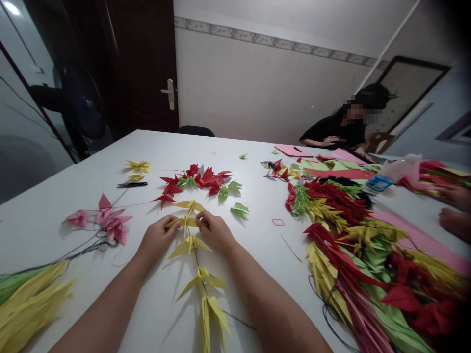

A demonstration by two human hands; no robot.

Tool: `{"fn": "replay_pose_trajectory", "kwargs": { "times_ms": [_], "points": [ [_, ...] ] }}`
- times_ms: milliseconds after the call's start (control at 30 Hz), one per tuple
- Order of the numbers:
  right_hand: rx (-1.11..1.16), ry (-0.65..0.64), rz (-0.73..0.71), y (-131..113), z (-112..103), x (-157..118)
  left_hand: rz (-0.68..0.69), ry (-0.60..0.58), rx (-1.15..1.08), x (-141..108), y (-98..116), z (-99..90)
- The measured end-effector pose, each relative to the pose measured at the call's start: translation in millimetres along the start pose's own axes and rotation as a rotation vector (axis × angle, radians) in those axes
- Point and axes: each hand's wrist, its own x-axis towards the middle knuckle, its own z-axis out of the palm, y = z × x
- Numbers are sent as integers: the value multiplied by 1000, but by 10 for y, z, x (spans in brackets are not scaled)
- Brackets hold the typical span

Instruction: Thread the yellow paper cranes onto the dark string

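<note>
A string of yellow folded paper cranes [199, 275] runs down the white table toward me, wings spread, threaded on a dark cord. My left hand [157, 239] pinches the left wing of one yellow paper crane [188, 222] near the far end. On the opposite side, my right hand [216, 232] has its fingers closed at that crane's right wing. Another yellow crane [190, 205] sits just beyond my fingers. Red paper cranes [208, 177] lie in an arc past my hands, with loose green cranes [240, 211] beside them.
Pink cranes [112, 221] with tangled cords and a black-handled tool [133, 185] lie left. Heaped crane strings [331, 206] cover the right side, near a plastic packet [379, 183]. A person [340, 125] sits at the far right; another person's hands [455, 220] rest at the right edge.
</note>
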Motion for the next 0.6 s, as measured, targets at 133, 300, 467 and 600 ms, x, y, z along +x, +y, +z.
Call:
{"fn": "replay_pose_trajectory", "kwargs": {
  "times_ms": [133, 300, 467, 600],
  "points": [
    [-64, -2, -3, 7, 15, 10, 5, -4, -9, 12, -19, 8],
    [-135, 259, -83, -70, -21, 7, -14, 30, 39, 0, 15, -1],
    [-228, 203, -160, -198, -3, -45, -33, 108, 77, -22, 39, -3],
    [-167, 43, -38, -239, 36, -63, 13, 141, 84, -26, 27, 8]
  ]
}}
